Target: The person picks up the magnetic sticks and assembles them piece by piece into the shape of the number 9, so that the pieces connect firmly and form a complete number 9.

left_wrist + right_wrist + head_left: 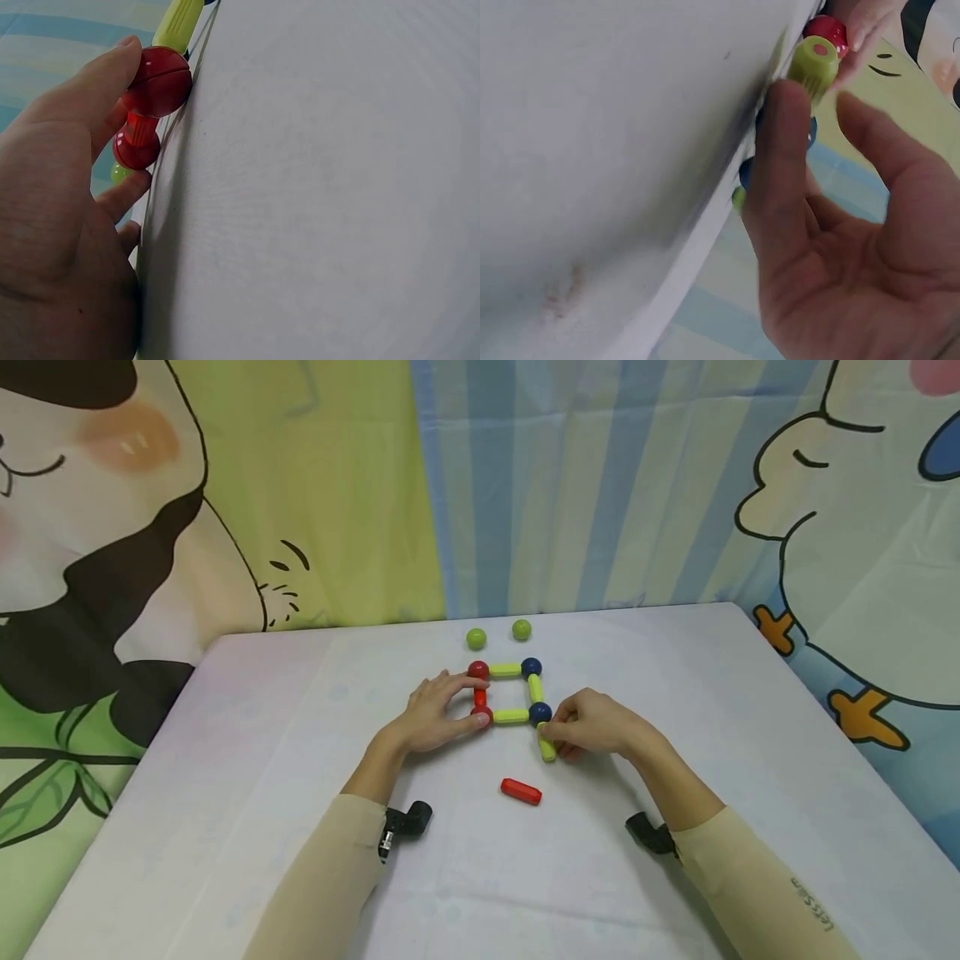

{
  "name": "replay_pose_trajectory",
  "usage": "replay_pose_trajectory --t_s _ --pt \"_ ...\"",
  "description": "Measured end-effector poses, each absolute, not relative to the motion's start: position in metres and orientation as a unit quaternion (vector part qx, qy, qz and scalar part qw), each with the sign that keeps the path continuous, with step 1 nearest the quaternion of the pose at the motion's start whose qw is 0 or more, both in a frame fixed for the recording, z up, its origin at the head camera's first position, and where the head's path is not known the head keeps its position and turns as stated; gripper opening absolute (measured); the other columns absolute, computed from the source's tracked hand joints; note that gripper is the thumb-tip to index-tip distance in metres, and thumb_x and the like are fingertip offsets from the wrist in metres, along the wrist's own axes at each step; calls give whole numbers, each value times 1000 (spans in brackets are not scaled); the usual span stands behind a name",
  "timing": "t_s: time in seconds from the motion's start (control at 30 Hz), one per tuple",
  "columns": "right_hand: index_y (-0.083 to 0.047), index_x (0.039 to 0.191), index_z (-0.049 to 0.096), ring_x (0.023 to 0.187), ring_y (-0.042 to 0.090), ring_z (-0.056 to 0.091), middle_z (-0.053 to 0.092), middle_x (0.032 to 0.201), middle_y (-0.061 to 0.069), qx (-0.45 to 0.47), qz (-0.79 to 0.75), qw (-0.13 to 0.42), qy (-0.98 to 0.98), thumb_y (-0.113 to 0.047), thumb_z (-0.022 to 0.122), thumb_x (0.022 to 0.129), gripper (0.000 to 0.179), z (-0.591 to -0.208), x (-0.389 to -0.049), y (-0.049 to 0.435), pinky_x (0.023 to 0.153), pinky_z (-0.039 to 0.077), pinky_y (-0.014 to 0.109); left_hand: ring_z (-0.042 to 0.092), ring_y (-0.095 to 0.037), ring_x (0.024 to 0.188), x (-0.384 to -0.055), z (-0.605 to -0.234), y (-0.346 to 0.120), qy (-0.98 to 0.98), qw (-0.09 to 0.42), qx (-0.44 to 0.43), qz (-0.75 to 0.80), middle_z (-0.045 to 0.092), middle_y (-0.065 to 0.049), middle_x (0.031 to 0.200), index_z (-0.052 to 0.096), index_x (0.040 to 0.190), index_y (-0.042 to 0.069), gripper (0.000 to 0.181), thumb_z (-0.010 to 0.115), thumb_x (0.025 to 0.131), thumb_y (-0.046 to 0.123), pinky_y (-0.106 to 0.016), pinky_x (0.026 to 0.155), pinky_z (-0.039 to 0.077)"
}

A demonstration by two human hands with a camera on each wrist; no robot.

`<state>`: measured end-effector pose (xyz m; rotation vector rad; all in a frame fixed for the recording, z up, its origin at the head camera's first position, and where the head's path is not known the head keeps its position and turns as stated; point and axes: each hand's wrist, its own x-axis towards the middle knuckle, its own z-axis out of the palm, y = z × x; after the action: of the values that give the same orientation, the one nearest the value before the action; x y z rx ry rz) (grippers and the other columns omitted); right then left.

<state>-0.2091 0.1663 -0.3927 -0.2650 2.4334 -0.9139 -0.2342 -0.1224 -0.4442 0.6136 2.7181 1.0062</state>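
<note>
A square of magnetic rods and balls lies on the table, with a red rod [480, 697] on its left side and yellow-green rods on the others. Its left corners are red balls [157, 81]; its right corners are dark blue balls [540, 713]. My left hand [431, 714] holds the red side, thumb on the near ball, index finger by the far one. Another yellow-green rod [547, 747] extends toward me from the near blue ball. Beside it is my right hand [596, 724], index finger along the rod and thumb apart in the right wrist view.
A loose red rod [521, 791] lies on the white table [300, 777], nearer me than the square. Two green balls, one left [476, 638] and one right [521, 629], sit beyond the square near the far edge. A printed cloth [337, 527] hangs behind.
</note>
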Motion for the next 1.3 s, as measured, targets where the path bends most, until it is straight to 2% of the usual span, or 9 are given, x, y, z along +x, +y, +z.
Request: replay_pose_trajectory --t_s 0.13,0.3,0.4,0.63,0.8,1.0,1.3 --pt "-5 99 68 76 18 68 71 87 6 -125 -317 242 909 -41 65 100 36 -386 -218 168 72 55 31 10 -37 158 -235 -443 -125 912 80 213 341 41 2 161 54 144 34 56 70 94 51 -58 125 0" --pt "-7 107 65 82 20 66 67 92 7 -148 -304 240 910 -45 64 100 38 -383 -232 181 75 52 33 11 -37 158 -234 -444 -123 909 81 220 345 42 2 160 54 144 33 56 70 94 50 -56 125 -1" --pt "-7 111 64 85 22 66 67 96 9 -154 -314 237 907 -43 63 101 37 -382 -245 185 78 54 35 10 -36 158 -233 -445 -126 909 82 218 345 42 2 160 53 144 34 55 69 94 52 -56 125 -1" --pt "-5 120 60 97 29 67 63 116 15 -186 -357 191 895 -32 61 104 32 -383 -280 191 84 57 43 11 -35 158 -236 -443 -126 909 76 220 345 43 3 159 53 144 36 56 69 93 54 -56 125 0" --pt "-2 132 54 108 33 65 57 130 18 -195 -367 178 892 -30 62 104 40 -389 -299 189 86 58 43 10 -33 159 -236 -445 -126 910 87 215 343 43 4 159 53 144 38 57 70 92 55 -56 125 -1" --pt "-5 149 43 128 39 55 47 149 21 -191 -389 159 887 -30 60 104 54 -397 -321 179 94 54 49 10 -34 158 -232 -445 -131 912 89 210 341 42 2 160 53 143 37 56 69 93 55 -56 125 -1" --pt "-11 156 36 144 43 39 36 161 17 -185 -407 139 884 -29 58 106 58 -399 -346 176 108 41 61 10 -30 159 -233 -445 -121 916 91 198 338 40 4 161 53 143 39 55 68 92 56 -52 126 0"
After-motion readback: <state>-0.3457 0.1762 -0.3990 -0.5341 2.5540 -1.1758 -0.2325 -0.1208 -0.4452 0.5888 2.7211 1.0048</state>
